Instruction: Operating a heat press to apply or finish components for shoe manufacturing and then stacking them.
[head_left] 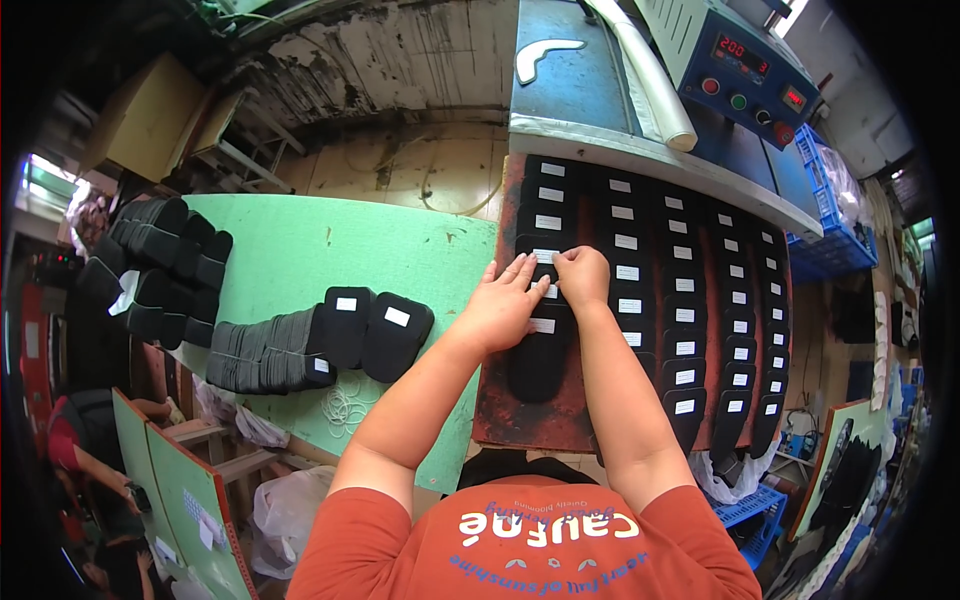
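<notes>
My left hand (503,303) lies flat, fingers spread, on a black insole (540,355) in the left column of a dark reddish board (492,400). My right hand (583,277) pinches at a small white label (545,256) on the insole just above, fingertips meeting those of my left hand. The board is covered with overlapping rows of black insoles (690,300), each bearing a white label.
A green table (300,250) to the left holds a fanned stack of black insoles (300,345), a heap of black pieces (160,265) and rubber bands (345,405). A blue machine (740,70) with red displays stands behind. Another person (85,450) is at lower left.
</notes>
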